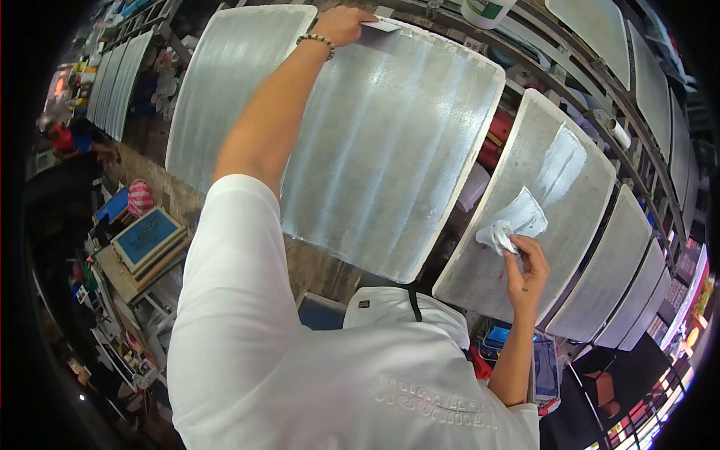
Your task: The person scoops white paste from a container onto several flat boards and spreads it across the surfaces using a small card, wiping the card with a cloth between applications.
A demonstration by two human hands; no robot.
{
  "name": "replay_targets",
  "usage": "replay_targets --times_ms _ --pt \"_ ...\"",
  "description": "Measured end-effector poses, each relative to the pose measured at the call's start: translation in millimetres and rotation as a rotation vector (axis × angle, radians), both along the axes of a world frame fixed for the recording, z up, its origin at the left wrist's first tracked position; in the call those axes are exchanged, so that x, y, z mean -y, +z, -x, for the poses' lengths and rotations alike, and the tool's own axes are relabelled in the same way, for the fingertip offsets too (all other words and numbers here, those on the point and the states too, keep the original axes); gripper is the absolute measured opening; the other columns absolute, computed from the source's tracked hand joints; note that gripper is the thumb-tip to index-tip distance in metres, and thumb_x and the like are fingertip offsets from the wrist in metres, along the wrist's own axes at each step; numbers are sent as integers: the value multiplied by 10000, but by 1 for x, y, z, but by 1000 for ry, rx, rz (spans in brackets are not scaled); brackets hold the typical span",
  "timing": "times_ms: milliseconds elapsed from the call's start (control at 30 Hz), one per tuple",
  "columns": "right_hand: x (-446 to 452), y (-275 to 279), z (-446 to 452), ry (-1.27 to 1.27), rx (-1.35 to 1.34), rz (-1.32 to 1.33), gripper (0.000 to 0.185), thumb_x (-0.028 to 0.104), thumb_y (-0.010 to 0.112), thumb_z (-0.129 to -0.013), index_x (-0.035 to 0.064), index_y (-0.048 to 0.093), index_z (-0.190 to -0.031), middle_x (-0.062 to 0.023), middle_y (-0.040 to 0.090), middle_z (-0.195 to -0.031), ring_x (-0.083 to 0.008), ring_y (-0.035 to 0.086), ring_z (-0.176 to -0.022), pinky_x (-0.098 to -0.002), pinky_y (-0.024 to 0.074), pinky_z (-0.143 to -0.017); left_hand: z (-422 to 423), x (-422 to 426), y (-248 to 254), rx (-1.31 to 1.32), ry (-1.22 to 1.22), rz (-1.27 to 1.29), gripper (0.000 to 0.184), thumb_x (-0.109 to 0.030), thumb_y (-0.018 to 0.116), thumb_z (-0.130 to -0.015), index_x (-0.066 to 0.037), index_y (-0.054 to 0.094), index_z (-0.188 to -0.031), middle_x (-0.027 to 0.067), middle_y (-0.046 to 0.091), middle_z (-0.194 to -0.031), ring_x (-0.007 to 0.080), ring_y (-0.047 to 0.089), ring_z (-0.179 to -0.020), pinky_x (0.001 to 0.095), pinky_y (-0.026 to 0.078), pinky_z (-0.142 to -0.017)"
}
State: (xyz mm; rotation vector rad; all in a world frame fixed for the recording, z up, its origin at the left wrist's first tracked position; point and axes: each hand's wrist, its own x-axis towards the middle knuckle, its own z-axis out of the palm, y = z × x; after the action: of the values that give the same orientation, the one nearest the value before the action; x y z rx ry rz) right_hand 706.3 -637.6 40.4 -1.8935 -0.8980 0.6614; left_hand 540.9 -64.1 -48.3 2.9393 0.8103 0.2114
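At the top edge of a large grey board [390, 142], my left hand [342, 27] grips a flat, thin, pale scraper [382, 25]. Wet-looking whitish streaks run down the board. Over the neighbouring board [480, 255] to the right, my right hand [527, 274] pinches a crumpled white cloth [498, 235]. A squarish white part [524, 211] spreads beyond the cloth; I cannot tell whether it belongs to the cloth. A broad white smear [564, 161] lies on the same board above it.
Another streaked board [232, 82] lies beside the large one on the left. More grey boards [602, 270] line the bench to the right. A white tub [486, 10] stands behind on a metal rail. Framed screens [147, 238] are stacked at lower left. A person in red [64, 139] is farther left.
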Motion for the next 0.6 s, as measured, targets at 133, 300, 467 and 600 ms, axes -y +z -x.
replay_targets --times_ms 133,300,467,600 --pt "-11 -1 5 48 9 14 281 -100 672 -824 -21 716 -1090 -138 703 -1084 -209 676 -1025 -309 528 -907 26 32 9 35 102 69 445 6 544 -820 -134 751 -1188 105 738 -1173 339 700 -1031 416 551 -950" --pt "-31 -8 11 92 -24 -24 270 -85 679 -831 -23 714 -1091 -132 705 -1083 -208 677 -1020 -306 525 -905 118 130 20 86 7 120 447 73 532 -783 -66 756 -1143 136 733 -1186 317 690 -1103 426 546 -957" --pt "-49 -9 24 204 -42 -42 259 -65 677 -843 -8 719 -1093 -119 712 -1078 -204 674 -982 -299 521 -865 237 271 28 33 127 97 434 66 605 -776 -106 764 -1141 105 737 -1208 288 658 -1195 456 482 -1023" --pt "-62 -14 26 292 -26 -45 261 -56 681 -841 -3 720 -1095 -118 713 -1069 -205 675 -961 -296 518 -844 317 380 42 -80 338 268 497 46 609 -775 -116 718 -1231 100 676 -1330 282 554 -1336 505 372 -1140"
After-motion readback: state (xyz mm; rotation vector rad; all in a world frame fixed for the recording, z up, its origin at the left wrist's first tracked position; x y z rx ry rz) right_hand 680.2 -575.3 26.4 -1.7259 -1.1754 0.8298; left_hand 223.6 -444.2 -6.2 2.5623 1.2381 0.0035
